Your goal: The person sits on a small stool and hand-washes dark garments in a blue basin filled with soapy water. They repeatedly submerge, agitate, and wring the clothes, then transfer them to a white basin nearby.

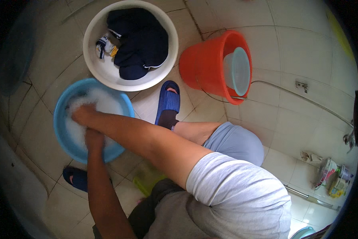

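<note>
"While I watch from far, where is the blue basin (60, 127)?"
"I see it on the tiled floor (67, 207), with white foam (108, 102) inside."
"And the grip?"
"The left hand (94, 138) and the right hand (83, 114) are in the foam, which covers much, so I cannot tell if they grip something."
"Around it?"
"Just beside, a white basin (89, 59) with dark clothes (143, 44); then a red bucket (202, 63)."

Tiled floor (63, 57), pale tiled wall (302, 49)
</note>
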`<action>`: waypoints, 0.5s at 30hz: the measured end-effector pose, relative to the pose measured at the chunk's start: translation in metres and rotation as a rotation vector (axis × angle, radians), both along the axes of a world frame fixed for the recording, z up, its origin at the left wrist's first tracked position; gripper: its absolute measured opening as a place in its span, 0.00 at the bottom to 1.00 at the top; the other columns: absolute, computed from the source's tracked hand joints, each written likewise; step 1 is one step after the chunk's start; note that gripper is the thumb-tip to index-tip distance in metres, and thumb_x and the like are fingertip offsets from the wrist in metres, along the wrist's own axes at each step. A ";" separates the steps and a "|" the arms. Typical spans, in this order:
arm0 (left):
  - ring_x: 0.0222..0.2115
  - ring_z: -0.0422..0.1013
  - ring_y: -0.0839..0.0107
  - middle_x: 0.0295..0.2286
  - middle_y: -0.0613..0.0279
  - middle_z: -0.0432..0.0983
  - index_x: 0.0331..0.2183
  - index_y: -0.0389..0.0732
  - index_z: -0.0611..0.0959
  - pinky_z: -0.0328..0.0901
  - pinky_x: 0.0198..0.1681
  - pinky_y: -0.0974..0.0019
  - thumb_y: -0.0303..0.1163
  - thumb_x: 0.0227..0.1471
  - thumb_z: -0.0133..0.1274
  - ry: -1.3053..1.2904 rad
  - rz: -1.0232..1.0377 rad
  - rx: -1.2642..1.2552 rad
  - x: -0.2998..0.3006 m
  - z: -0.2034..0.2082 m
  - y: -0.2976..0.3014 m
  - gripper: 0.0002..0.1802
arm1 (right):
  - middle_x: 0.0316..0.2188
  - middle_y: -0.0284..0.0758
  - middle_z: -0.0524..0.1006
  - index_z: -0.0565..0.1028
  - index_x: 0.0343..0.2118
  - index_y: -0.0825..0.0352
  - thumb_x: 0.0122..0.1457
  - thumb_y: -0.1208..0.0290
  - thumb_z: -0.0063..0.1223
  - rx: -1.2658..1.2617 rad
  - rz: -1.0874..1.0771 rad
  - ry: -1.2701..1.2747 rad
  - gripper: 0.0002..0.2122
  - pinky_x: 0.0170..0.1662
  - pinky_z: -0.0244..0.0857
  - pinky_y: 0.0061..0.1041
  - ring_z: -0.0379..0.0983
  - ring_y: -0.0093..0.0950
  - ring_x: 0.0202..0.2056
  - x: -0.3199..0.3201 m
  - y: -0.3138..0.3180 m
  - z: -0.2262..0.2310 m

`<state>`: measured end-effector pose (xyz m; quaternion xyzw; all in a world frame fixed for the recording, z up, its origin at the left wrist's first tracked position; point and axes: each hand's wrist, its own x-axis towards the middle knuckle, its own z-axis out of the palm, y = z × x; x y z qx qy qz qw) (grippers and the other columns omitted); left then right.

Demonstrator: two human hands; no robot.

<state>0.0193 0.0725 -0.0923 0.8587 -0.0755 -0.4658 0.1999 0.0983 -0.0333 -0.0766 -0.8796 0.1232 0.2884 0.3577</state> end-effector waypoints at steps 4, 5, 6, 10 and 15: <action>0.49 0.79 0.39 0.49 0.36 0.81 0.52 0.33 0.84 0.72 0.53 0.41 0.46 0.68 0.56 -0.027 -0.002 -0.016 -0.004 -0.011 0.004 0.26 | 0.52 0.48 0.83 0.89 0.45 0.59 0.64 0.60 0.63 -0.042 -0.060 -0.471 0.13 0.62 0.64 0.61 0.77 0.47 0.59 -0.047 -0.021 0.052; 0.48 0.79 0.39 0.48 0.36 0.82 0.51 0.32 0.85 0.73 0.53 0.41 0.46 0.68 0.56 -0.035 0.003 -0.012 -0.005 -0.018 0.006 0.25 | 0.55 0.48 0.82 0.89 0.46 0.59 0.64 0.59 0.63 -0.071 -0.042 -0.629 0.14 0.63 0.64 0.60 0.76 0.47 0.61 -0.064 -0.031 0.062; 0.48 0.80 0.40 0.46 0.36 0.82 0.50 0.31 0.85 0.73 0.53 0.41 0.45 0.68 0.57 -0.037 0.006 -0.013 -0.007 -0.025 0.007 0.25 | 0.58 0.48 0.81 0.88 0.48 0.60 0.64 0.59 0.64 -0.090 0.019 -0.718 0.15 0.63 0.64 0.60 0.75 0.47 0.62 -0.073 -0.038 0.067; 0.45 0.81 0.40 0.41 0.36 0.84 0.45 0.29 0.87 0.73 0.51 0.42 0.44 0.67 0.58 -0.095 0.000 -0.003 -0.018 -0.052 0.015 0.23 | 0.61 0.46 0.78 0.84 0.57 0.60 0.65 0.56 0.64 -0.169 0.107 -0.311 0.21 0.64 0.66 0.53 0.73 0.46 0.63 -0.064 -0.051 0.060; 0.45 0.79 0.42 0.47 0.39 0.83 0.54 0.29 0.83 0.73 0.54 0.43 0.36 0.64 0.58 -0.107 0.506 -0.105 -0.030 -0.029 0.008 0.23 | 0.44 0.47 0.86 0.84 0.48 0.67 0.70 0.49 0.62 0.279 -0.608 0.155 0.21 0.52 0.76 0.51 0.84 0.45 0.43 -0.033 -0.064 0.070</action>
